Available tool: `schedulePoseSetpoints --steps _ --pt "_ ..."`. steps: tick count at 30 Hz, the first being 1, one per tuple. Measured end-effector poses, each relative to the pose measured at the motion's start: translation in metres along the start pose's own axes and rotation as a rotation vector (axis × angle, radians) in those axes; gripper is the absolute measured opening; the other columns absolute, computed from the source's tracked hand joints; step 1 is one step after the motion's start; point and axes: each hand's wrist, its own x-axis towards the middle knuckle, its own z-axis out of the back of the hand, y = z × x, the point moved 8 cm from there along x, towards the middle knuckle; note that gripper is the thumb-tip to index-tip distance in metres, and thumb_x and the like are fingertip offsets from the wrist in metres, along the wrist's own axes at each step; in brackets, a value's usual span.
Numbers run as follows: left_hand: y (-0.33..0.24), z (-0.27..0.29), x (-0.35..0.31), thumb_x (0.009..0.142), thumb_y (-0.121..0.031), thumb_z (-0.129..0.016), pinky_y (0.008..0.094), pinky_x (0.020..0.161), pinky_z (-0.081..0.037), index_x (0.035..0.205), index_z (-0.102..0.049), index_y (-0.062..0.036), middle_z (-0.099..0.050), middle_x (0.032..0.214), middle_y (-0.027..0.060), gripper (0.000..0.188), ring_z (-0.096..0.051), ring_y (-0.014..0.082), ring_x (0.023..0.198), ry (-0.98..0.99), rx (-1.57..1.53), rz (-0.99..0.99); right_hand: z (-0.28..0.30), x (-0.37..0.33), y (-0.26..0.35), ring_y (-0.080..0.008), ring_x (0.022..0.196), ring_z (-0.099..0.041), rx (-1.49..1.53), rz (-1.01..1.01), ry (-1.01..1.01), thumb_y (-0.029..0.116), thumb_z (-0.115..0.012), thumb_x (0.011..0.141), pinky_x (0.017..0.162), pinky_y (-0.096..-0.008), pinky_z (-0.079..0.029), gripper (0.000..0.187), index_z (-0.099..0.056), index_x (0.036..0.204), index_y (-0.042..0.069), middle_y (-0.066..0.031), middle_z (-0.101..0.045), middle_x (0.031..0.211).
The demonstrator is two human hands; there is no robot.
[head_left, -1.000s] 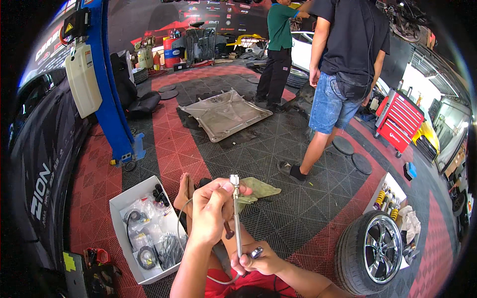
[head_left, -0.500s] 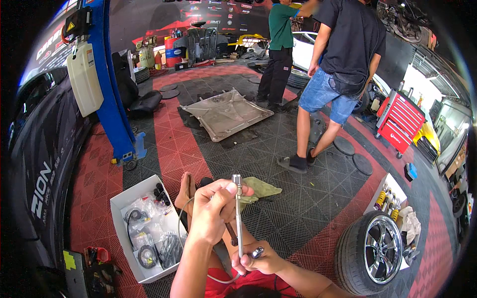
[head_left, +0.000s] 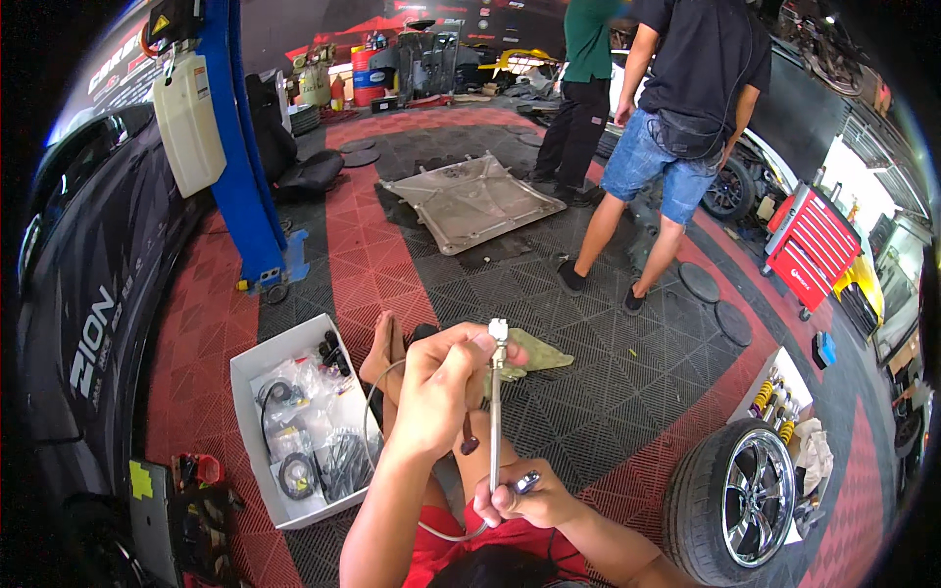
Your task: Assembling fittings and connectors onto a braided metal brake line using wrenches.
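Note:
My left hand [head_left: 441, 377] pinches the upper end of a thin silver hose [head_left: 495, 421], close under its square metal fitting [head_left: 499, 331]. Lower down, above my lap, my right hand [head_left: 529, 498] has its fingers closed round the same straight length. A short chrome-ended tool [head_left: 527, 482] pokes out of the right fist; its kind is hidden. A thin grey line [head_left: 369, 421] loops out left of my left wrist and curves back below toward the right hand. Under my left palm hangs a dark brown piece [head_left: 470, 436] that I cannot identify. A greenish cloth [head_left: 537, 355] lies beyond my hands.
Left of my legs sits a white box [head_left: 257, 441] of bagged parts. On the right are a chrome wheel [head_left: 730, 500] and a box of yellow springs [head_left: 769, 400]. Two people [head_left: 686, 118] stand ahead beside a flat metal panel [head_left: 475, 206]. A blue lift post [head_left: 240, 186] rises at left.
The view has shifted, so my hands and the hose appear slightly farther right and higher. Both hands keep their hold. The person in shorts has changed footing.

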Motion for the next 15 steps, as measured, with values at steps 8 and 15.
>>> schedulePoseSetpoints --steps 8,15 --pt "-0.0004 0.0027 0.0003 0.087 -0.021 -0.05 0.0185 0.039 -0.021 0.087 -0.064 0.0055 -0.066 0.076 0.0088 0.03 -0.027 0.0018 0.039 0.097 -0.164 0.07 -0.0034 0.0062 0.0013 -0.0063 0.052 -0.043 -0.016 0.002 0.008 0.034 -0.056 0.092 0.047 -0.0194 -0.032 0.035 -0.062 0.096 0.0 -0.0053 -0.058 0.067" --pt "0.0052 -0.002 -0.0013 0.085 -0.023 -0.055 0.0182 0.037 -0.022 0.087 -0.062 0.0045 -0.066 0.088 0.0131 0.029 -0.029 0.0022 0.039 0.146 -0.334 0.098 -0.0034 0.0029 0.0025 -0.0076 0.054 -0.047 -0.076 0.0 0.003 0.033 -0.057 0.091 0.049 -0.0202 -0.035 0.034 -0.063 0.094 0.0 -0.0051 -0.059 0.067"
